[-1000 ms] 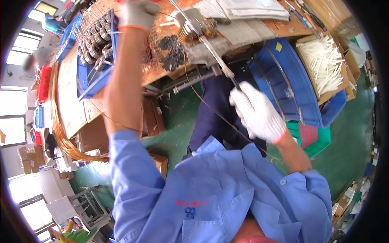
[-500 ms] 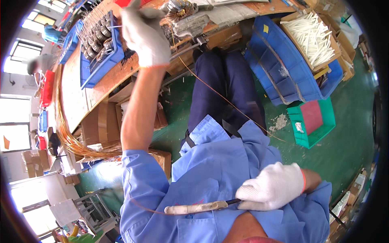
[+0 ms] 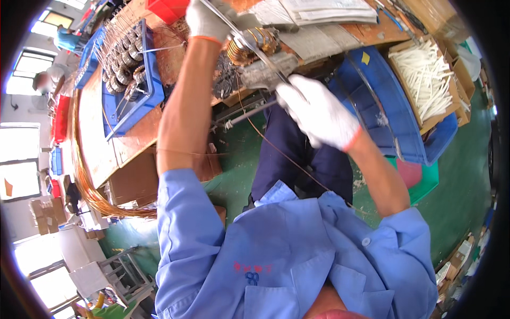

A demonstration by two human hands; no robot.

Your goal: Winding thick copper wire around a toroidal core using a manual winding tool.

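My left hand [image 3: 208,22], in a white glove, is at the top edge beside a coil wound with copper wire [image 3: 251,48]. Its fingers are partly cut off and blurred, so whether they hold anything is unclear. A long, thin grey rod [image 3: 260,55] slants across the coil from beside that hand. Its lower end runs into my gloved right hand [image 3: 319,112], whose fingers are closed around it. Below the coil lies a pale grey block-like piece [image 3: 270,73] at the bench edge. One thin copper wire [image 3: 276,148] trails from near there down across my legs.
At left, a blue tray [image 3: 149,101] holds several small wound coils. A thick bundle of copper wire [image 3: 85,175] curves past the bench's left end. Right of my legs stand a large blue bin [image 3: 372,106], a box of white strips [image 3: 425,80] and a green bin [image 3: 425,186].
My right hand has swung from my chest up to the bench, bringing the rod over the coil. My left hand has shifted slightly upward. The view has moved a little too.
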